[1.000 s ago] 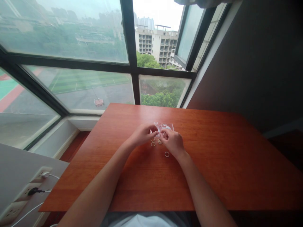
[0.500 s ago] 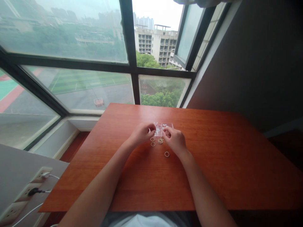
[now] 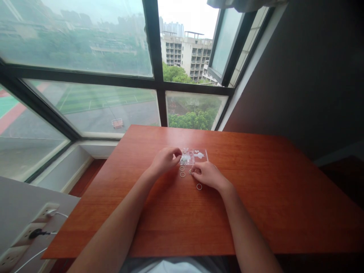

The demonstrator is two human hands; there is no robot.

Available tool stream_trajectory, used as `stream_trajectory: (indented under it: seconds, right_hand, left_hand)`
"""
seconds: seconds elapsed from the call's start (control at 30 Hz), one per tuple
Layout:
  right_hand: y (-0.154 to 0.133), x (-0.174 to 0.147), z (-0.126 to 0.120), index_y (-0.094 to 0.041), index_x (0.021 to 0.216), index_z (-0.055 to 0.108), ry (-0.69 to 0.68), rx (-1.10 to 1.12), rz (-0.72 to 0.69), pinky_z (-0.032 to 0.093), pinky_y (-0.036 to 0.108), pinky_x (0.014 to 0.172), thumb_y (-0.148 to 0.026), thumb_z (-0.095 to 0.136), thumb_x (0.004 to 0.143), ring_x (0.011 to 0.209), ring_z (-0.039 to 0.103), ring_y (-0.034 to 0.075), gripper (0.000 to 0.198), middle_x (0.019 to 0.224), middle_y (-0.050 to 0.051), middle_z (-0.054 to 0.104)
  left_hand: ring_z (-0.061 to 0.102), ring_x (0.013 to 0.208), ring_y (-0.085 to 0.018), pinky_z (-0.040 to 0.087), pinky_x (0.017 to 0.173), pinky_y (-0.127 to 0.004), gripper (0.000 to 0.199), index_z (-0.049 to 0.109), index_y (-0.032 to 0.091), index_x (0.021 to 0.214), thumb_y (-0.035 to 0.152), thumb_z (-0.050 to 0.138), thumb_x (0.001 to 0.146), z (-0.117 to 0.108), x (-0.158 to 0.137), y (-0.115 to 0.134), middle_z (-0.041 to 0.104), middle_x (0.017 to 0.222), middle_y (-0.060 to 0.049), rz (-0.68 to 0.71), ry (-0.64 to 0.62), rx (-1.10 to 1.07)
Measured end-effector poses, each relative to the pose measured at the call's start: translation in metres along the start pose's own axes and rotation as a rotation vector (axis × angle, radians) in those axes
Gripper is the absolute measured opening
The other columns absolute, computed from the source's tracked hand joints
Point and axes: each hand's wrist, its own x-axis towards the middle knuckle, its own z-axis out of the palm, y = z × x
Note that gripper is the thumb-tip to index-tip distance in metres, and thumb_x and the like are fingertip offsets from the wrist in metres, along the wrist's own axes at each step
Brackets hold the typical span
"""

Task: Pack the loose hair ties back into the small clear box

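Observation:
A clear plastic box (image 3: pixel 187 161) lies with its lid (image 3: pixel 205 151) folded back to the right. Small rings and other small pieces lie inside it. My left hand (image 3: pixel 166 161) is at the box's left side, its thumb and fingers pinched together; what they hold, if anything, is hidden. Just in front of the box, my right hand (image 3: pixel 209 173) pinches at a pale ring (image 3: pixel 190 171), partly covered by the fingertips. Two rings, an upper one (image 3: pixel 182 168) and a lower one (image 3: pixel 182 174), lie between the hands. Another ring (image 3: pixel 199 187) rests nearer to me.
The reddish-brown wooden table (image 3: pixel 159 220) reaches up to a dark-framed window (image 3: pixel 160 102). A grey wall (image 3: pixel 298 76) rises on the right. Wall sockets (image 3: pixel 36 231) with plugged-in cords are at the lower left.
My right hand has moved from the box toward me, down onto the pale rings. My left hand has shifted slightly left, and more of the box and lid shows.

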Motion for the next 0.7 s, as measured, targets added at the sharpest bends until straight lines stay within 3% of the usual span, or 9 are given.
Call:
stream_trajectory:
  seconds: [0.27,0.43,0.7]
  right_hand:
    - [-0.0011,0.0039,0.0043,-0.02,0.08,0.069,-0.004,0.059,-0.035,0.032,0.02,0.057,-0.022,0.058,0.08,0.062,0.054,0.01,0.011,0.069,-0.002,0.065]
    - [-0.0066,0.0052,0.0084,-0.022,0.088,0.07,0.043,0.138,-0.074,0.032,0.019,0.057,-0.019,0.057,0.08,0.058,0.051,0.009,0.015,0.064,-0.004,0.061]
    - [-0.0046,0.005,0.004,-0.025,0.086,0.071,0.071,-0.063,0.03,0.03,0.022,0.058,-0.024,0.057,0.083,0.065,0.056,0.012,0.014,0.074,-0.001,0.067]
  left_hand:
    - [0.053,0.061,-0.01,0.039,0.06,-0.021,0.013,0.068,0.016,0.082,0.018,0.055,0.079,-0.0017,0.0009,0.0038,0.068,0.077,-0.001,0.021,-0.01,-0.033]
    - [0.052,0.06,-0.01,0.038,0.058,-0.02,0.012,0.067,0.016,0.081,0.017,0.055,0.079,-0.0026,0.0009,0.0055,0.067,0.076,-0.001,0.024,-0.012,-0.05]
    - [0.052,0.06,-0.01,0.037,0.057,-0.021,0.012,0.067,0.017,0.08,0.018,0.055,0.079,-0.0012,0.0006,0.0043,0.067,0.075,-0.001,0.026,-0.008,-0.053]
